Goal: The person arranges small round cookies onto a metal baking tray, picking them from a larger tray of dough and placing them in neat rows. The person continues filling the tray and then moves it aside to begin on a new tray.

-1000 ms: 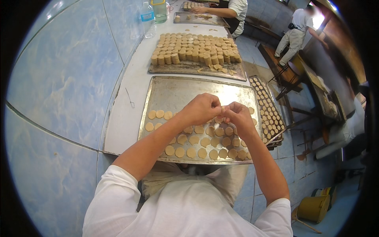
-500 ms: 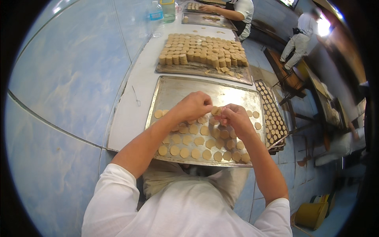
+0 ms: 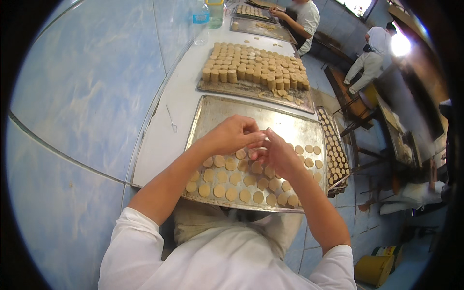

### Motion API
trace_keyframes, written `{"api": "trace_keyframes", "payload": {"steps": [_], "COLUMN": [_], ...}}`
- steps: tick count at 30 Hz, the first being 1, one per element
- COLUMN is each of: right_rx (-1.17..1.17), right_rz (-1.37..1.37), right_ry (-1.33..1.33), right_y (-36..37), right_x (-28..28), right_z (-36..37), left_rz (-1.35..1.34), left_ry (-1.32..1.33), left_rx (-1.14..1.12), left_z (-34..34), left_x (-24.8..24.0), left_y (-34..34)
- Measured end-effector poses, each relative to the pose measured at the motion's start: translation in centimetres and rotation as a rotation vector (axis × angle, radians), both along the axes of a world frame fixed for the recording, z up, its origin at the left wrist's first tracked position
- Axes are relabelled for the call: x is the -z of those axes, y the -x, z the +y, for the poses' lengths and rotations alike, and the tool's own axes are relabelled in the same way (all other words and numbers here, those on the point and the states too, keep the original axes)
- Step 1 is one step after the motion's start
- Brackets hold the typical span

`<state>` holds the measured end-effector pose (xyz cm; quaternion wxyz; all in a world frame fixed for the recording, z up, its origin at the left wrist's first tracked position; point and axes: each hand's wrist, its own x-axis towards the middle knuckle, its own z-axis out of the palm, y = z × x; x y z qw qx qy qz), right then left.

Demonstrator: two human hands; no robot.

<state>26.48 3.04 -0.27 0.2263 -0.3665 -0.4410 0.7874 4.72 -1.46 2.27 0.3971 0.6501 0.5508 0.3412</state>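
My hands meet over a metal baking tray (image 3: 212, 107) with rows of thin, round, pale dough discs (image 3: 231, 194) on its nearer part. My left hand (image 3: 236, 132) is closed, its thumb and fingertips pinched together at my right hand's fingers. My right hand (image 3: 279, 153) has its fingers bent inward, the tips touching or nearly touching the left ones. Whatever lies between the fingertips is too small and hidden to make out. Some discs under the hands are covered from sight.
Beyond the tray, stacked dough rounds (image 3: 251, 65) fill a board (image 3: 227, 89) with scraps at its edge. A thin wire tool (image 3: 171, 118) lies left. Filled trays (image 3: 333, 145) are stacked right. Bottles (image 3: 201, 19) stand by the tiled wall. Another person (image 3: 304, 24) works at the far end.
The dough disc seen between my fingers is no longer visible there. My right hand has turned and moved closer to the left. The view has shifted slightly.
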Motion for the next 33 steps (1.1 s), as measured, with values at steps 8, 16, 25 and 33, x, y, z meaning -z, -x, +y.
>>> {"api": "trace_keyframes", "payload": {"steps": [8,16,25,33], "right_rx": [-0.134,-0.001,0.07,0.117], "right_rz": [-0.185,-0.913,-0.87,-0.65], "right_ry": [-0.232,-1.708,-1.544,-1.172], "right_y": [3.6,8.7,18.1,14.6], "right_x": [-2.6,-5.3,2.6,0.0], "right_z": [3.8,16.0,18.3,17.3], "left_rz": [-0.238,-0.131,0.024,0.09], "left_ry": [-0.237,-0.438,-0.53,-0.567], "left_rx": [-0.424,-0.629,-0.541,-0.51], "left_z": [5.8,5.6,3.9,3.6], "left_x": [3.0,5.7,4.2,4.0], "left_y": [8.5,10.3,8.2,7.8]}}
